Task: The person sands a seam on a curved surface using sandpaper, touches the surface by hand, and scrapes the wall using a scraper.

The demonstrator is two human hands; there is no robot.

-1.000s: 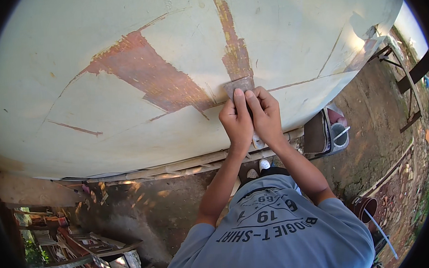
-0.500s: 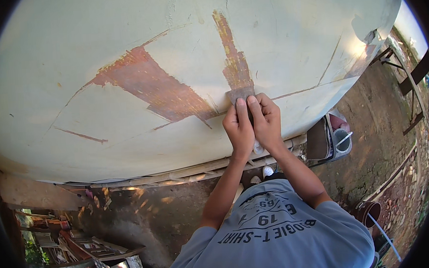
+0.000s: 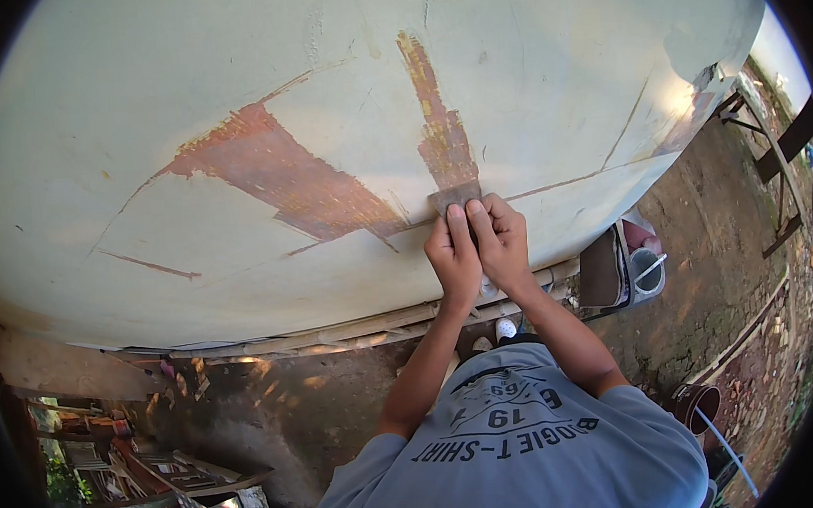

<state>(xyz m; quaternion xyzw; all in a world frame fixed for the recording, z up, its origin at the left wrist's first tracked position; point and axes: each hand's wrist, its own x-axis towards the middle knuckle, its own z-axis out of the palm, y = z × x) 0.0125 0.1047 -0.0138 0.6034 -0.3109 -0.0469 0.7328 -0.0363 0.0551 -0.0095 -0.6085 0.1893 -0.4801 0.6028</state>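
Scraper (image 3: 455, 197) juts ahead of the left hand (image 3: 453, 259) and right hand (image 3: 505, 246), both clamped on it, probably to press evenly against the painted wall (image 3: 555, 87); reddish strip (image 3: 444, 145) runs beyond.

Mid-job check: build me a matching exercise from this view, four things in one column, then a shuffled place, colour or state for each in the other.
Things:
1. Scraper
2. Broad reddish patch
3. Grey pail
4. T-shirt

Descriptions:
A. Blue-grey, printed in a dark colour
B. Held by left hand and right hand together
C. Right of both hands
D. Left of both hands, on the pale surface

Pairs: 1-B, 2-D, 3-C, 4-A
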